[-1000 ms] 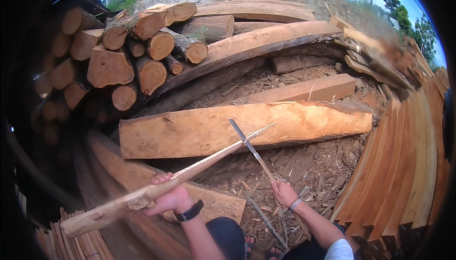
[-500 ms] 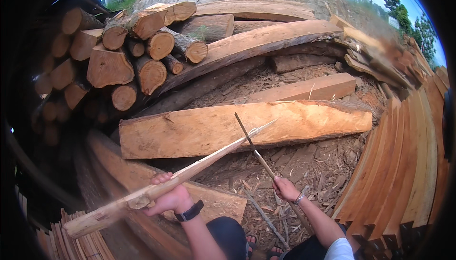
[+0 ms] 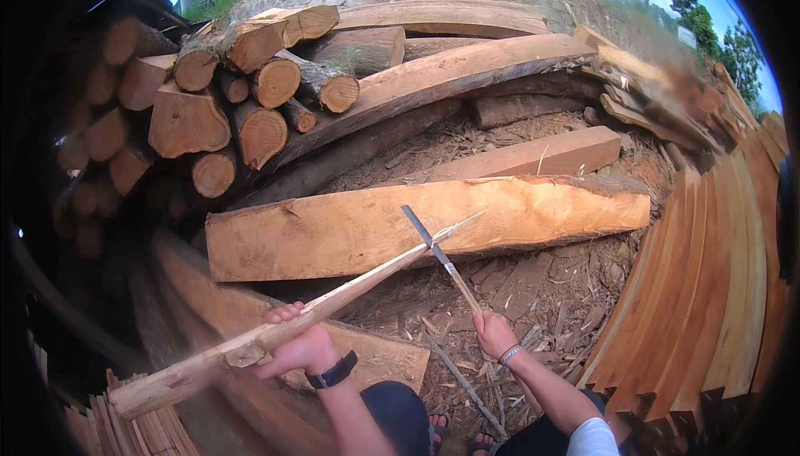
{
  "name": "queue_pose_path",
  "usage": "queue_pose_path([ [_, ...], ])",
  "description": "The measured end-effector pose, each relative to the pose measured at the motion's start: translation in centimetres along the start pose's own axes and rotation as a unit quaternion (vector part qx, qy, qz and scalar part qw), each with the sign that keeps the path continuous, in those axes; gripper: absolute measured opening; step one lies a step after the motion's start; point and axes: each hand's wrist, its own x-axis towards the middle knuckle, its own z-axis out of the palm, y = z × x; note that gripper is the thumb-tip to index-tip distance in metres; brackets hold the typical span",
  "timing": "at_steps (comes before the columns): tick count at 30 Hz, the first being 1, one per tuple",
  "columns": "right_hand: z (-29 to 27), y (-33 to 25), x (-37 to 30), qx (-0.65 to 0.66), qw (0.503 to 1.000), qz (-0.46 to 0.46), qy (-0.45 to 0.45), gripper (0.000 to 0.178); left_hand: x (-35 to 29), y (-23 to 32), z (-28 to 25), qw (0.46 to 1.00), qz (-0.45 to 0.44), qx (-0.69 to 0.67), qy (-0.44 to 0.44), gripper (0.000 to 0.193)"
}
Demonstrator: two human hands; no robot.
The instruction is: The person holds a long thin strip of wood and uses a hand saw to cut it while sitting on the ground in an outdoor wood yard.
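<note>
Head view: left hand [image 3: 298,348] wrapped round the pale, peeled, tapering wooden pole [image 3: 354,289], which slants up in front of the person. Right hand [image 3: 495,335] closed on the wooden handle of the long, dark-bladed knife [image 3: 450,269], blade crossing the pole just short of its pointed tip. Risks: too steep an edge could dig in, snap the thin tip; weak left grip (can't tell if the thick end's braced) could let the pole roll.

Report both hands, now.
Left hand: closed, holding the pale wooden pole.
Right hand: closed, holding the long-handled knife, its blade crossing the pole near the pointed end.
</note>
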Motion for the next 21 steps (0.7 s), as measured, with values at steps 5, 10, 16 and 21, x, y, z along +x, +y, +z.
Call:
queue_pose_path([
  [5, -1.2, -1.9, -0.5, 0.048, 0.996, 0.010, -0.068, 0.052, 1.1, 1.1, -0.7, 0.999, 0.026, 0.021, -0.003, 0.090],
  [10, 0.8, 4.2, 1.4, 0.302, 0.945, 0.018, -0.123, 0.055, 0.3, 0.2, -0.2, 1.000, -0.002, -0.002, 0.004, 0.092],
  [16, -2.0, 4.3, 2.0, 0.581, 0.681, 0.233, -0.381, 0.055, 0.7, 0.4, -0.3, 1.000, -0.011, -0.001, 0.011, 0.095],
  [21, 0.0, 2.1, 0.8, 0.141, 0.975, -0.173, 0.012, 0.048, 0.7, 0.2, -0.4, 1.000, -0.010, -0.003, 0.006, 0.095],
])
